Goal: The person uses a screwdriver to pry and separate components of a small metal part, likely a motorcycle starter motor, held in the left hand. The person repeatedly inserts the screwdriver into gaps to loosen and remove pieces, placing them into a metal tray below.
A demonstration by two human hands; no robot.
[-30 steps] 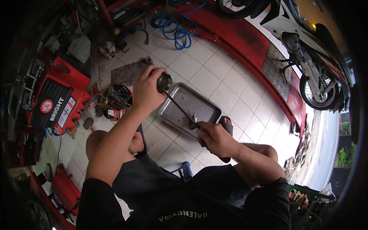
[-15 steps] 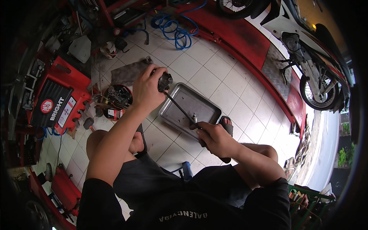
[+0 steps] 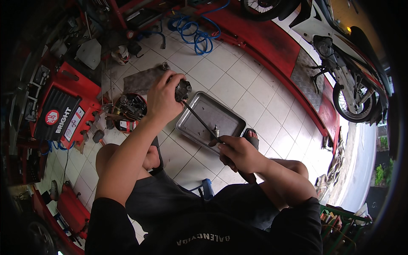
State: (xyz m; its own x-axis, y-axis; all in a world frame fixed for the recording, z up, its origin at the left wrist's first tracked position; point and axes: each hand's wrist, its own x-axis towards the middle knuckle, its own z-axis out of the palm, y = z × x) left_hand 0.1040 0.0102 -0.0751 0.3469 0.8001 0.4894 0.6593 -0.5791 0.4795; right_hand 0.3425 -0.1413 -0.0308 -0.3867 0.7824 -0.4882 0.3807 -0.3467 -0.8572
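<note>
My left hand (image 3: pixel 165 98) is wrapped round a dark metal part (image 3: pixel 183 90) that looks like a carburetor, held above the far left corner of a grey metal tray (image 3: pixel 229 110). In my right hand (image 3: pixel 242 154) is a screwdriver (image 3: pixel 201 120); its long dark shaft slants up and left over the tray. The tip meets the lower side of the metal part; the exact contact is too small to tell. Inside the tray, close to my right fingers, stands a small silver fitting (image 3: pixel 216 130). A few tiny pieces lie on the tray's bottom.
A round container of metal parts (image 3: pixel 131 104) sits left of my left forearm, beside a grey cloth (image 3: pixel 142 80). Further left is a red and black machine (image 3: pixel 63 108). Blue hose (image 3: pixel 197 38) coils beyond. A red lift platform (image 3: pixel 272 46) and a motorcycle (image 3: pixel 340 63) are at right.
My right hand has shifted slightly and turned on the screwdriver, its fingers and the handle end now a little lower. My left hand and the metal part stay almost still.
</note>
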